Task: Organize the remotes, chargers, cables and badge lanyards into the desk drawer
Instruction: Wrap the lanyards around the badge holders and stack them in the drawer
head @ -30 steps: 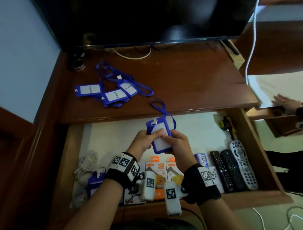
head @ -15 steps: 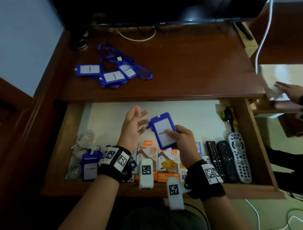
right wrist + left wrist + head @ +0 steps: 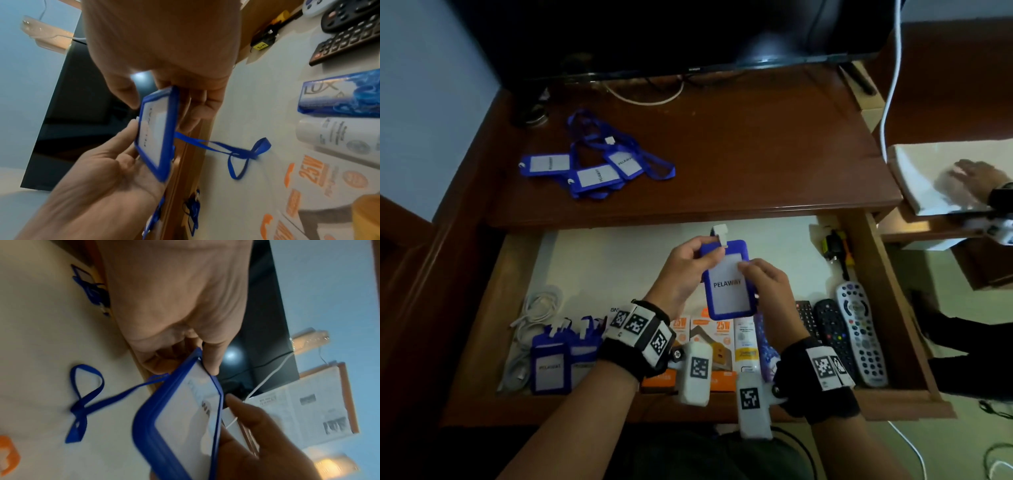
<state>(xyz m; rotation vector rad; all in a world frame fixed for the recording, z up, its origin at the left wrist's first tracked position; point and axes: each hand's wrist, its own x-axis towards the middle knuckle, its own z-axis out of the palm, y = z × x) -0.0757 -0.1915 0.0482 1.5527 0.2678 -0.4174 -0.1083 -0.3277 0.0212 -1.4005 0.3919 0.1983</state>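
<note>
Blue badge holder [image 3: 726, 279] pinched by both hands over the open drawer [image 3: 592, 260]: left hand [image 3: 681, 270] at top edge, right hand [image 3: 767, 286] at side. Light, stiff frame; grip edges. Strap [image 3: 236, 151] limp, trailing onto drawer floor.

Dim room light, a soft glare spot on the dark screen [image 3: 763, 48], motion-blurred wrist views, edges bowed.
</note>
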